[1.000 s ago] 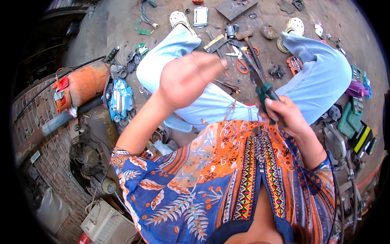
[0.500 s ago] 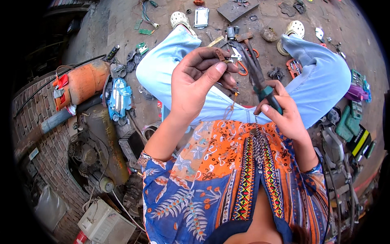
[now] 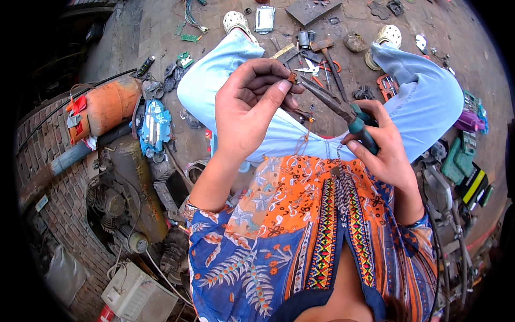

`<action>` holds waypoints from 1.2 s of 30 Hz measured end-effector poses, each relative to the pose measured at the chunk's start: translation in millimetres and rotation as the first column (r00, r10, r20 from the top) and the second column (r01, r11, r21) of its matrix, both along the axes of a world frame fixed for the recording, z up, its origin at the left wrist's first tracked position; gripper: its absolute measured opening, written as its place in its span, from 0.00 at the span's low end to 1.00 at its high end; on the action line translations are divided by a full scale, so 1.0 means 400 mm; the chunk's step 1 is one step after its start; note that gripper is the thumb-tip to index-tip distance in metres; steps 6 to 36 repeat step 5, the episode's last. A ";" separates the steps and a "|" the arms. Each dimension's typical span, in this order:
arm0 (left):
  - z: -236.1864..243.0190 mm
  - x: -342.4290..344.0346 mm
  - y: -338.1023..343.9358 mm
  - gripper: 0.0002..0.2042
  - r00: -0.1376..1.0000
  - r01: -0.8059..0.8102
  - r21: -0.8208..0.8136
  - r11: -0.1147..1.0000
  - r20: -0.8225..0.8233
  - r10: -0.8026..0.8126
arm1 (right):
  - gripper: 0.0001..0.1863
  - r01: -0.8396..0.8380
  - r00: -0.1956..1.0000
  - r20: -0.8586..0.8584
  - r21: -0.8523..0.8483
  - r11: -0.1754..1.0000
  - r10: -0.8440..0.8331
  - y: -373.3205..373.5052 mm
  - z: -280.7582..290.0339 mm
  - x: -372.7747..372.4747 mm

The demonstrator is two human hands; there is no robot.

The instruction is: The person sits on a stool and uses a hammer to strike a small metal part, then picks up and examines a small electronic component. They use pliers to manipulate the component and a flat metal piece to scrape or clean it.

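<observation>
Between the thumb and fingers of my left hand (image 3: pixel 251 104) is a small brownish part (image 3: pixel 292 77), too small to name. That hand is closed, its fingertips dark with grime. My right hand (image 3: pixel 380 142) is wrapped round the green handles of long-nosed pliers (image 3: pixel 337 106). The pliers point up and left, their tips close beside the small part; whether they touch it I cannot make out. Both hands are held above my lap, over light blue trousers (image 3: pixel 214 86).
On the ground ahead lie a hammer (image 3: pixel 328 53), scissors (image 3: pixel 308 68), a dark flat block (image 3: pixel 314 12) and a white rectangular part (image 3: pixel 264 20). An orange cylinder (image 3: pixel 110 107) and a blue-wrapped bundle (image 3: pixel 155 127) are at left. Green cases (image 3: pixel 458 161) lie at right.
The pliers have swung left, from pointing nearly straight up to slanting toward the small part. My left hand has shifted slightly left, still pinching the part.
</observation>
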State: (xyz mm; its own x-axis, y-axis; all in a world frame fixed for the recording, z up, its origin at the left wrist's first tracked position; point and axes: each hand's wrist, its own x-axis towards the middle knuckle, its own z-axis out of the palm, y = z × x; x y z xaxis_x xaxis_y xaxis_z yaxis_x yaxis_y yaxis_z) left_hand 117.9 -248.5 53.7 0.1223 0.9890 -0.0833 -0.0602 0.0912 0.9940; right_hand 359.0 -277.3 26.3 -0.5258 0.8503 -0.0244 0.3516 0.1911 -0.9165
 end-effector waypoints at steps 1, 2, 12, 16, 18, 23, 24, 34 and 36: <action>0.001 -0.002 -0.001 0.08 1.000 0.007 0.004 1.000 -0.009 -0.007 | 0.11 -0.003 1.000 0.005 -0.001 1.000 0.003 0.001 0.001 -0.001; 0.002 0.000 -0.002 0.07 1.000 -0.009 -0.004 1.000 -0.011 0.009 | 0.11 -0.006 1.000 0.011 -0.002 1.000 0.006 0.002 0.001 -0.002; 0.003 0.007 -0.001 0.08 1.000 -0.031 -0.012 0.999 -0.005 0.031 | 0.12 -0.014 0.999 0.045 -0.046 0.999 0.016 0.001 -0.001 0.000; 0.003 0.007 -0.001 0.08 1.000 -0.031 -0.012 0.999 -0.005 0.031 | 0.12 -0.014 0.999 0.045 -0.046 0.999 0.016 0.001 -0.001 0.000; 0.003 0.007 -0.001 0.08 1.000 -0.031 -0.012 0.999 -0.005 0.031 | 0.12 -0.014 0.999 0.045 -0.046 0.999 0.016 0.001 -0.001 0.000; 0.003 0.007 -0.001 0.08 1.000 -0.031 -0.012 0.999 -0.005 0.031 | 0.12 -0.014 0.999 0.045 -0.046 0.999 0.016 0.001 -0.001 0.000; 0.003 0.007 -0.001 0.08 1.000 -0.031 -0.012 0.999 -0.005 0.031 | 0.12 -0.014 0.999 0.045 -0.046 0.999 0.016 0.001 -0.001 0.000; 0.003 0.007 -0.001 0.08 1.000 -0.031 -0.012 0.999 -0.005 0.031 | 0.12 -0.014 0.999 0.045 -0.046 0.999 0.016 0.001 -0.001 0.000; 0.003 0.007 -0.001 0.08 1.000 -0.031 -0.012 0.999 -0.005 0.031 | 0.12 -0.014 0.999 0.045 -0.046 0.999 0.016 0.001 -0.001 0.000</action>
